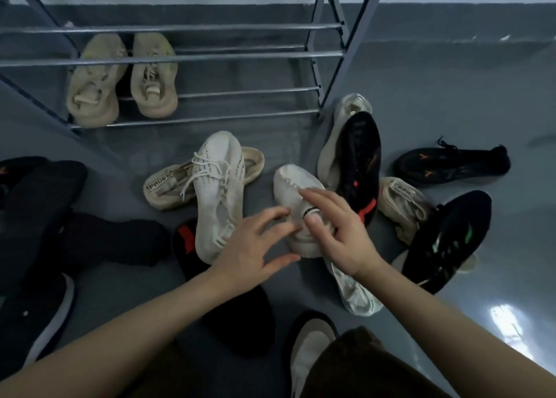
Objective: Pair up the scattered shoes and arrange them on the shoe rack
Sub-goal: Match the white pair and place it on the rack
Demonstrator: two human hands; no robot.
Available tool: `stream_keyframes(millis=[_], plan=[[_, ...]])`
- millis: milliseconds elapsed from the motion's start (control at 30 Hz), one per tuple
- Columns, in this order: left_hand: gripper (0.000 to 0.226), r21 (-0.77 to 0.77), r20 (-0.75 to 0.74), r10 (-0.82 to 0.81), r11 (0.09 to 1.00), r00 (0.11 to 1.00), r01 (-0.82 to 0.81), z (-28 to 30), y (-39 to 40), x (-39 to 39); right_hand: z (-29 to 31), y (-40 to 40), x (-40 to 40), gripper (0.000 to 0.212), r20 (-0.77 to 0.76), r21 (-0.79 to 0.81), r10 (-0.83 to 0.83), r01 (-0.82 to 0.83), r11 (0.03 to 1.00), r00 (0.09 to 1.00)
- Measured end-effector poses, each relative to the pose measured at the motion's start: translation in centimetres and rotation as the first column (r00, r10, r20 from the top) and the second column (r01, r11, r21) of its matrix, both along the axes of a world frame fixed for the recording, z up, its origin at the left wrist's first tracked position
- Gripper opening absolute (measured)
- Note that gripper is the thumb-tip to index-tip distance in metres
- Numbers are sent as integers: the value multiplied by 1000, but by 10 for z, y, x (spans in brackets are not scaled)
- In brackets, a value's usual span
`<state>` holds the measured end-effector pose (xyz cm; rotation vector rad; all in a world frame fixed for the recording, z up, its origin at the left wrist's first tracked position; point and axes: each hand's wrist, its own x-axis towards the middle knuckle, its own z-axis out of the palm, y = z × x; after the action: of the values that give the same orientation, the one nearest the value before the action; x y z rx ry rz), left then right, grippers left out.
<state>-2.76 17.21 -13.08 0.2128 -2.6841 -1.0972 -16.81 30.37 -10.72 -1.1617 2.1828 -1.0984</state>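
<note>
step in hand: pairing, judged from both hands reaching for one white shoe (296,193) lying on the floor (451,103) in the middle of the scatter.
left hand (252,247): fingers spread wide and curled, at the near side of that shoe, holding nothing that shows.
right hand (334,232): fingers splayed over the shoe's collar, resting on it; whether it grips yet, cannot tell.
likely mate: laced white shoe (218,193) just beside, lying across a beige shoe (168,184) and a black shoe with a red tab (188,247).
done so far: one beige pair (120,78) sits on the lowest rails of the shoe rack (192,57), left side; the rest of that tier is free.
next move calls for: a firm hold on the white shoe, then gathering the laced one and carrying both to the rack beside the beige pair.
in the way: black shoe with red marks (359,160) touches the white shoe's right side; another beige shoe (400,202) and a black shoe with green marks (448,241) crowd close by.
further off: dark shoes (39,217) heaped at the left.
</note>
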Motion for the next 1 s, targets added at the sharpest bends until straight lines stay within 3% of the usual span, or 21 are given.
stream_keyframes(millis=[67,200,300,467,633,767,900,1000], plan=[[51,-104,102,7,995,995,3,-8,6,8,-6,9,10,47,45,114,-42,37,993,998],[68,-245,367,224,960,903,-138,-14,4,16,-27,8,32,59,-135,379,-117,160,911,984],[81,-467,351,410,856,842,-222,-16,-7,16,-47,-2,43,79,-192,545,-112,201,814,975],[100,-543,418,599,767,683,-341,-24,-24,21,-76,-9,53,108,-345,612,-39,256,748,938],[106,-446,504,618,784,603,-431,-28,-30,28,-78,-4,50,106,-351,608,0,228,761,936],[101,-348,467,600,800,649,-488,-26,-32,27,-62,-8,45,102,-248,515,-52,177,839,967],[95,-147,378,658,737,651,-660,-25,-38,38,-45,-30,45,101,-153,363,-112,161,918,982],[87,-91,310,712,681,630,-726,-21,-41,49,-38,-62,46,95,-130,279,-187,217,936,974]])
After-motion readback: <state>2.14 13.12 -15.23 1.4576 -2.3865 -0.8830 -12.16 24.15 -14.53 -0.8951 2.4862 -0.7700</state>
